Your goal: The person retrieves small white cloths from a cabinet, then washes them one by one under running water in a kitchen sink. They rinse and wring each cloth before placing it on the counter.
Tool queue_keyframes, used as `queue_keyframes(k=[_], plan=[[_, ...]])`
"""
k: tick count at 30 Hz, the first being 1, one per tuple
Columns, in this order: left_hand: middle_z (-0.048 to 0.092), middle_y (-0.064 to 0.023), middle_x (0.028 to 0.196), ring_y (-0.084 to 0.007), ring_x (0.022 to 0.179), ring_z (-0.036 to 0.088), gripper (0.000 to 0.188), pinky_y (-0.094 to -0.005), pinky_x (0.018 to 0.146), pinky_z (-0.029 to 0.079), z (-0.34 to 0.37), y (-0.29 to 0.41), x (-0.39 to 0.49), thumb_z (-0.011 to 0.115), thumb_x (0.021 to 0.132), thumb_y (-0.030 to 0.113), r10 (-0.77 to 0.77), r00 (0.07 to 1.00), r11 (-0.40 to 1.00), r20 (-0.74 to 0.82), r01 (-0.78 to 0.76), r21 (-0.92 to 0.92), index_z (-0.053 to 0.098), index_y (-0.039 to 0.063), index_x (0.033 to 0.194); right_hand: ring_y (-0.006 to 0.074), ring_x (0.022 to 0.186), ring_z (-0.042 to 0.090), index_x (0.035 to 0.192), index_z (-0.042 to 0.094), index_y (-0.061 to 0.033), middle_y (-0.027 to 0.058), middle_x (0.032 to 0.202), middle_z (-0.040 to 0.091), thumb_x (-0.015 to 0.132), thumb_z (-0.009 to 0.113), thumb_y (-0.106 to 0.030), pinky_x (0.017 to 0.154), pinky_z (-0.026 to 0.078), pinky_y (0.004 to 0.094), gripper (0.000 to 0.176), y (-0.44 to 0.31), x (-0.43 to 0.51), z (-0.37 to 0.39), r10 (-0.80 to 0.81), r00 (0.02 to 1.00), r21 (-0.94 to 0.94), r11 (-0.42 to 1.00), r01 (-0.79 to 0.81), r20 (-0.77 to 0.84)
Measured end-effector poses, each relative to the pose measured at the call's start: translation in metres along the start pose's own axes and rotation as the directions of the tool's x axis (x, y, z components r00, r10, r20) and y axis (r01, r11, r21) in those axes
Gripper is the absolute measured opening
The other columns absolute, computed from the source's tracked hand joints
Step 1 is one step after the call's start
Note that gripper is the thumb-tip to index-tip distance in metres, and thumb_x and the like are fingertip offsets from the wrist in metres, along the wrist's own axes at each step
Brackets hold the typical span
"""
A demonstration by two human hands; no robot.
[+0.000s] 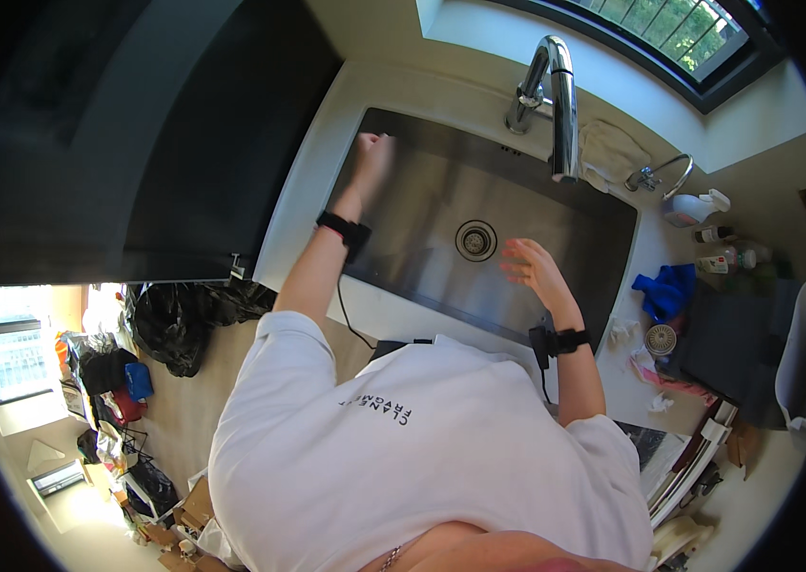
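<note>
A wide stainless steel sink (431,207) lies before me, with a round drain strainer (476,241) in its floor. My left hand (373,157) is over the sink's far left corner, blurred, its fingers curled; whether anything small is in it I cannot tell. To the right of the drain, my right hand (535,266) hangs above the basin with fingers apart and nothing held. Each wrist wears a black strapped device. Over the back rim stands a chrome faucet (564,114), its spout pointing down into the sink; no water stream shows.
Right of the faucet are a cream cloth (610,150), a small chrome tap (650,177) and a spray bottle (693,209). A blue cloth (666,292) and round strainer (660,339) lie along the right counter. A tall dark cabinet (231,143) borders the left side.
</note>
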State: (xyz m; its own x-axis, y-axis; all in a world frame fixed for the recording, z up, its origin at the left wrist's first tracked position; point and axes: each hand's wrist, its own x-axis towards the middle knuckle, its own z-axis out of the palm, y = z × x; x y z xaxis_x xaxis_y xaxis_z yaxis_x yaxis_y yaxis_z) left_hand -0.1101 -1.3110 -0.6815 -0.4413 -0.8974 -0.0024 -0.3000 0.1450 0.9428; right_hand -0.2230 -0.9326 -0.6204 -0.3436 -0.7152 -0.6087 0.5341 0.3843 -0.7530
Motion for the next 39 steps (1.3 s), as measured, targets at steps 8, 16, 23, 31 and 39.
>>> queue_keyframes(k=[8, 16, 23, 31, 39], plan=[[0.067, -0.016, 0.081, -0.0272, 0.079, 0.067, 0.019, -0.0386, 0.068, 0.053, -0.03, -0.014, 0.148, 0.068, 0.081, 0.016, 0.263, 0.965, 0.84, 0.009, -0.233, 0.489, 0.065, 0.003, 0.096, 0.017, 0.096, 0.061, 0.12, 0.055, -0.0087, 0.0065, 0.109, 0.063, 0.097, 0.049, -0.037, 0.082, 0.046, 0.0302, 0.037, -0.006, 0.004, -0.026, -0.001, 0.996, -0.003, 1.0, 0.0, -0.093], [0.066, -0.0172, 0.091, -0.0338, 0.09, 0.064, 0.013, -0.0441, 0.077, 0.051, -0.008, -0.017, 0.194, 0.064, 0.081, 0.015, 0.245, 0.969, 0.628, 0.019, -0.174, 0.758, 0.071, 0.009, 0.09, 0.0161, 0.095, 0.061, 0.118, 0.055, -0.009, 0.0064, 0.106, 0.063, 0.097, 0.049, -0.035, 0.082, 0.046, 0.0297, 0.034, 0.001, 0.018, -0.029, 0.011, 0.991, 0.024, 1.0, -0.007, -0.136], [0.066, -0.0153, 0.088, -0.0325, 0.084, 0.064, 0.013, -0.042, 0.076, 0.052, -0.018, -0.028, 0.21, 0.066, 0.076, 0.014, 0.329, 0.92, 0.582, 0.215, -0.377, 0.72, 0.071, 0.007, 0.087, 0.0162, 0.095, 0.061, 0.118, 0.055, -0.009, 0.0066, 0.107, 0.063, 0.098, 0.047, -0.037, 0.085, 0.046, 0.0297, 0.035, 0.006, 0.023, -0.022, 0.061, 0.997, 0.046, 0.997, -0.058, -0.05], [0.067, -0.0155, 0.081, -0.0329, 0.082, 0.065, 0.005, -0.0416, 0.072, 0.051, -0.011, -0.037, 0.231, 0.064, 0.075, 0.01, 0.283, 0.921, 0.668, 0.267, -0.389, 0.634, 0.067, 0.006, 0.076, 0.0191, 0.095, 0.063, 0.119, 0.055, -0.006, 0.0103, 0.106, 0.064, 0.096, 0.052, -0.042, 0.084, 0.048, 0.0318, 0.043, 0.016, 0.034, -0.03, 0.008, 0.997, 0.056, 0.998, -0.003, -0.074], [0.062, -0.0221, 0.08, -0.0418, 0.079, 0.06, 0.012, -0.0485, 0.068, 0.047, -0.001, -0.036, 0.245, 0.057, 0.073, 0.012, 0.32, 0.875, 0.447, 0.362, -0.477, 0.757, 0.063, 0.002, 0.072, 0.0218, 0.089, 0.065, 0.119, 0.055, -0.0035, 0.0129, 0.102, 0.066, 0.092, 0.057, -0.046, 0.078, 0.051, 0.0338, 0.05, 0.026, 0.039, -0.042, -0.007, 0.993, 0.159, 0.987, 0.027, -0.122]])
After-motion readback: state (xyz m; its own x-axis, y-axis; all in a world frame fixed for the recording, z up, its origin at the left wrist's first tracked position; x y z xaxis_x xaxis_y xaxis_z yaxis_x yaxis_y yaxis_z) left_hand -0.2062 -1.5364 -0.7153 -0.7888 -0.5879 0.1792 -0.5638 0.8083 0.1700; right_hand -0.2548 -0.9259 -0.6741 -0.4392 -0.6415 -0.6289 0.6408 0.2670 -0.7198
